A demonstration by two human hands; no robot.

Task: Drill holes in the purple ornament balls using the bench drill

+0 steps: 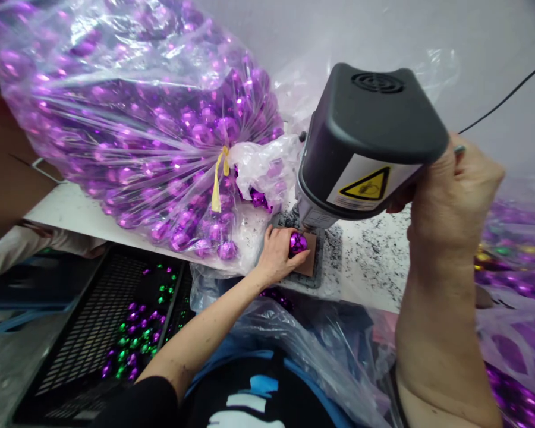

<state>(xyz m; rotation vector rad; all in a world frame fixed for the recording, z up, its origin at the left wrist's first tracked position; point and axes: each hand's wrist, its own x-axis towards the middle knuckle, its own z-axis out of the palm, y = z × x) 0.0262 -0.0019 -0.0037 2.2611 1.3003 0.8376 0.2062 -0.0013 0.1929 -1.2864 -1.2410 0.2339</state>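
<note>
One hand-held purple ball is counted just below centre; one black-housed machine, one warning triangle and one cable at upper right; one bag and one yellow tie at upper left.

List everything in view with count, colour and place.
Machine: one, black and grey, centre right
Cable: one, black, upper right
Ball: one, purple, below machine
Pad: one, brown, by ball
Large bag: one, clear, upper left
Bagged balls: many, purple, inside large bag
Tie: one, yellow, on large bag
Crate: at least one, black, lower left
Small balls: many, purple and green, in crate
Table: one, white, dark-flecked, centre
Plastic sheeting: uncounted, clear, below table edge
Right-edge balls: many, mostly purple, bagged
Co-worker's sleeve: one, pale, left edge
Left hand: one, bare, on ball
Right hand: one, bare, by machine
</note>
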